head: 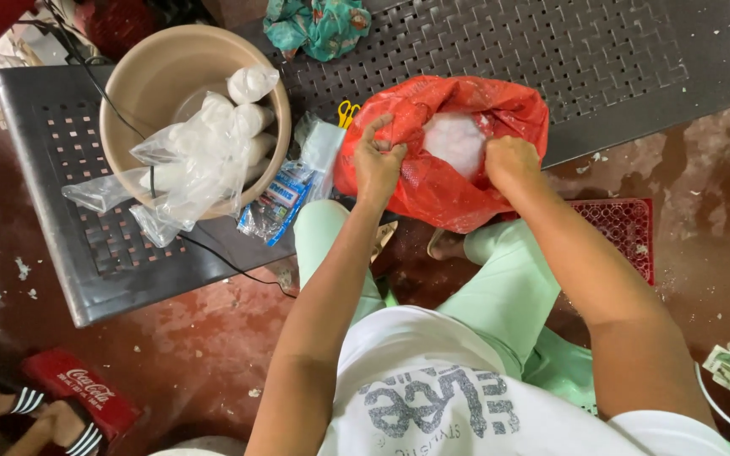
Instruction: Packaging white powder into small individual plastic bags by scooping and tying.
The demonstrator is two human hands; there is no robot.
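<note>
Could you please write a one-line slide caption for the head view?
Left hand and right hand grip a red plastic bag of white contents beside a beige basin.

Beige basin [133, 93] of clear bags [204, 148] (yellow scissors [347, 112] beside), teal cloth [318, 25].

Both hands hold the red bag [441, 181] at the counter [61, 169] front edge: left grip [379, 165] pinches its rim, right grip [513, 165] closes on it.

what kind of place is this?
Probably a home or small-shop packing spot on the floor: worn red floor, perforated metal bench used as a table, basin of filled clear bags, both hands on a red bag.
</note>
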